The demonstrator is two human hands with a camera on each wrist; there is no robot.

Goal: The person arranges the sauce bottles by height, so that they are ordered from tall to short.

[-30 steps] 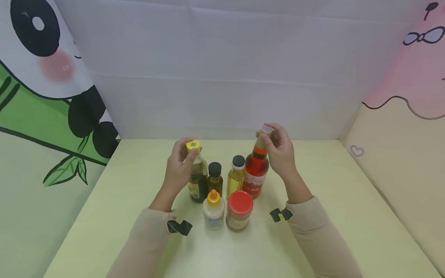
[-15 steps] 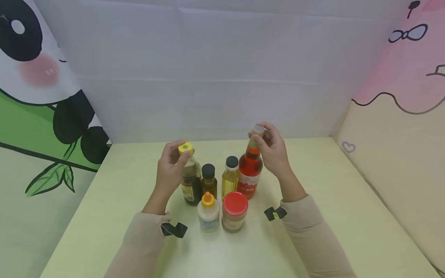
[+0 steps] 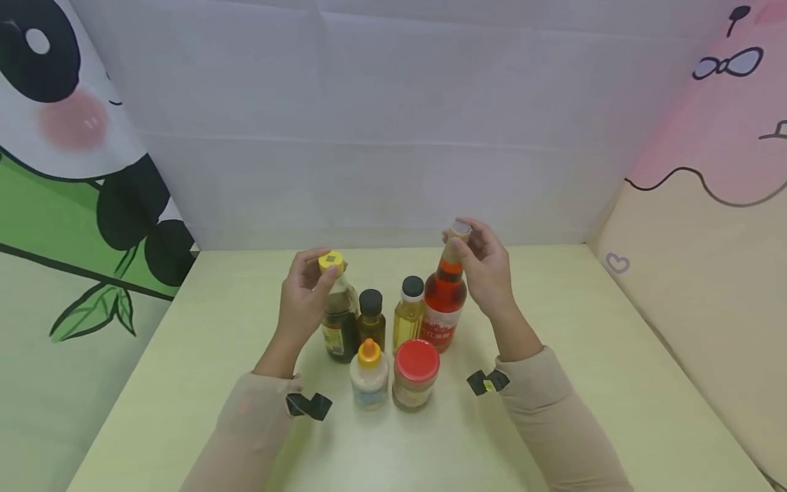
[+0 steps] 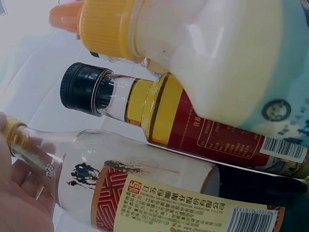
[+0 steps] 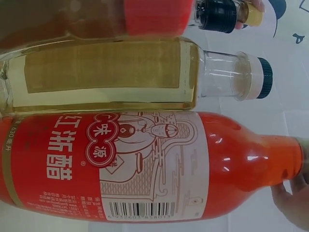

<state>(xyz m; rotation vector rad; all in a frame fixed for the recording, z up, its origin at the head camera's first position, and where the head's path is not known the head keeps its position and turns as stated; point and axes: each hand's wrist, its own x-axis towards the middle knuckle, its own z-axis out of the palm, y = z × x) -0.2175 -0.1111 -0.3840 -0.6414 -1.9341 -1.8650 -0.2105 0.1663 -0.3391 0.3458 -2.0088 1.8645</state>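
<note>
At the back corners of a tight group on the pale wood-grain table (image 3: 615, 376), two tall bottles stand upright, long axes vertical and necks pointing up. The left one is a clear glass bottle with a yellow cap (image 3: 339, 307), smooth and round-shouldered; dark liquid fills its lower part, with clear glass above. The left hand (image 3: 301, 294) curls round its top, thumb against the cap and the other fingers behind. Its cream and red label, printed with a barcode, faces the left wrist camera.

The right one is a tall bottle of red liquid (image 3: 444, 297), with a red and white label and a shoulder tapering to a slim neck. The right hand (image 3: 488, 270) pinches that neck near its top, thumb in front and fingers round the far side; its covering there seems pale and tan, though the hand partly hides it.

Between them, also upright, are a small black-capped bottle of amber liquid (image 3: 371, 324) with a maroon label, and a clear bottle of pale golden liquid (image 3: 408, 321), flat-sided below a white and dark green cap. In front stand a milky-white plastic squeeze bottle with an orange nozzle (image 3: 369, 379) and, just beside it, a squat red-lidded jar (image 3: 415, 383) with brownish contents.
</note>
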